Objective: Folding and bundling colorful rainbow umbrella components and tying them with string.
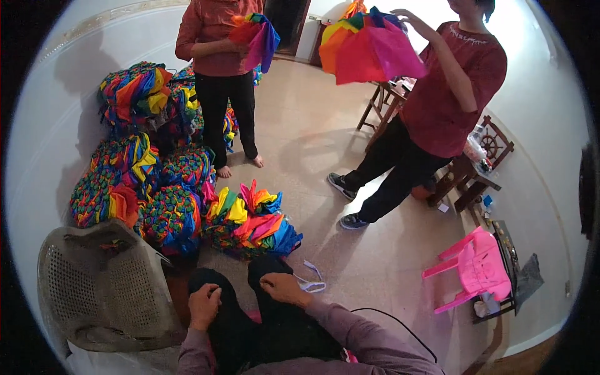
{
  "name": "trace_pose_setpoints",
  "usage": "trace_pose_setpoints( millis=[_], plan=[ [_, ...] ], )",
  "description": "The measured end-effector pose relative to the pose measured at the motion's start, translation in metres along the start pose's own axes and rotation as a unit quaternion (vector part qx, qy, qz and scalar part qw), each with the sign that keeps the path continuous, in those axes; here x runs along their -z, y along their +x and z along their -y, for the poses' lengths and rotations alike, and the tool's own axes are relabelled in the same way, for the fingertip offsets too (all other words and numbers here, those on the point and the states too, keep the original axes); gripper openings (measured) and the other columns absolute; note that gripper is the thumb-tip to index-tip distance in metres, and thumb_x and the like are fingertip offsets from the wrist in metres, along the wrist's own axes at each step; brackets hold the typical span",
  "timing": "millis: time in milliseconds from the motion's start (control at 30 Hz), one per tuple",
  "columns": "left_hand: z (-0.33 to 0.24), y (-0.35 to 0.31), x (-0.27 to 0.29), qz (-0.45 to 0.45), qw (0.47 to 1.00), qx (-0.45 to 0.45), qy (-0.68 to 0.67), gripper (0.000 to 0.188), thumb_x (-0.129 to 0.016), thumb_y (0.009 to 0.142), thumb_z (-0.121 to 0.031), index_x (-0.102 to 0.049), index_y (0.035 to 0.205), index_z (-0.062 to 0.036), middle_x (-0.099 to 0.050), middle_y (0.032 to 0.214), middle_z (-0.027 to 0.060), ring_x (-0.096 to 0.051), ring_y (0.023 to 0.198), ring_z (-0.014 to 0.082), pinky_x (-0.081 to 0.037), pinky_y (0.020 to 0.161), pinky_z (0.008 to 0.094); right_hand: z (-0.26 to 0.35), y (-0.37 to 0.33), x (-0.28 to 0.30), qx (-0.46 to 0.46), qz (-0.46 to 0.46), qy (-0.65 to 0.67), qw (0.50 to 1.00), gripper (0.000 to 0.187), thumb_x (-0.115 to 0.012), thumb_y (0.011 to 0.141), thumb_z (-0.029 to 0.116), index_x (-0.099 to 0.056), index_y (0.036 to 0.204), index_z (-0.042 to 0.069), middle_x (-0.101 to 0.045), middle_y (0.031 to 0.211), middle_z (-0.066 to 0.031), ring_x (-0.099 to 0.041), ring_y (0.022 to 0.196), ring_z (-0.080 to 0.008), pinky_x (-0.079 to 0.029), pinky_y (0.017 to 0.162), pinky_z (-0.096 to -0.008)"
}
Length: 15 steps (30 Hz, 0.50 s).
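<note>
My left hand (pixel 205 306) rests on my left thigh with its fingers curled in, and I see nothing in it. Loosely closed on my right knee, my right hand (pixel 284 289) also shows nothing between its fingers. Both knees are covered by dark trousers (pixel 275 328). Just beyond them, a bundle of folded rainbow cloth (pixel 253 228) lies on the floor, touched by neither hand. A thin white strap (pixel 312 284) lies on the floor by my right knee.
More rainbow bundles (pixel 169 219) are heaped along the left wall beside a grey plastic chair (pixel 103 287). Two people stand ahead, handling rainbow cloths (pixel 375 53). A pink plastic chair (pixel 475 269) and wooden furniture (pixel 469 172) stand right. A black cable (pixel 406 331) crosses the floor.
</note>
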<state>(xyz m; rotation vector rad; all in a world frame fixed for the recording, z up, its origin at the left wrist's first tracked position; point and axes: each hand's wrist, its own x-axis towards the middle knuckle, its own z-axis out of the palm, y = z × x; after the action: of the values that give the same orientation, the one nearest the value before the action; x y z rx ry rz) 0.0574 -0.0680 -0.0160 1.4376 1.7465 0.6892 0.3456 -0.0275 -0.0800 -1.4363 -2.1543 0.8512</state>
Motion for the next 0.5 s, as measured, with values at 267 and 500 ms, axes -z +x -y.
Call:
trace_pose_setpoints(
  millis=[267, 500],
  plan=[
    [0.073, 0.093, -0.04, -0.025, 0.995, -0.095, -0.015, 0.028, -0.065, 0.103, -0.025, -0.073, 0.12, -0.0048, -0.07, 0.075, 0.0079, -0.064, 0.062, 0.0131, -0.05, 0.055, 0.0313, -0.098, 0.069, -0.028, -0.045, -0.01, 0.181, 0.982, 0.023, -0.062, 0.099, 0.023, -0.075, 0.11, 0.007, -0.074, 0.09, -0.0063, -0.068, 0.072, -0.0141, -0.053, 0.058, -0.0307],
    [0.085, 0.152, -0.056, 0.013, 0.998, 0.018, -0.062, 0.022, -0.065, 0.103, -0.02, -0.075, 0.117, -0.0055, -0.07, 0.071, 0.0056, -0.061, 0.054, 0.0104, -0.046, 0.049, 0.0278, -0.269, 0.149, -0.053, -0.206, -0.022, 0.248, 0.946, 0.023, -0.061, 0.102, 0.023, -0.076, 0.103, 0.005, -0.068, 0.074, -0.004, -0.061, 0.058, -0.0106, -0.049, 0.055, -0.0275]
  ],
)
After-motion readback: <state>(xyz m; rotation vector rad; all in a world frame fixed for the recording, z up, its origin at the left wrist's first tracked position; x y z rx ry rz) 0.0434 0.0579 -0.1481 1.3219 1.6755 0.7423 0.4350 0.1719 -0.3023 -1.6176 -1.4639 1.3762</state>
